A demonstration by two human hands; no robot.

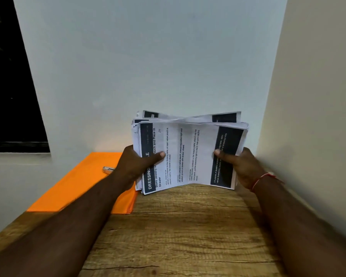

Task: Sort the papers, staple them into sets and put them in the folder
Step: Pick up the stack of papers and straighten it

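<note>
One stack of papers (188, 154) stands on its lower edge on the wooden table (188, 226), held upright and turned sideways between two hands. The left hand (136, 164) grips the stack's left side with the thumb pressed across the front sheet, and the right hand (242, 166) grips the right side the same way. The front sheet is white with two dark bands. The left band reads "DRESSING", its next word partly hidden by the thumb. Beside it the heading reads "Store Jewelry in … Pouch and Place in Drawer". The smaller print is too fine to read fully. The sheets are creased and their edges are uneven. One orange folder (84, 182) lies flat to the left, touching the stack's corner, with one stapler (107, 170) on it. One red thread (262, 177) circles the right wrist.
</note>
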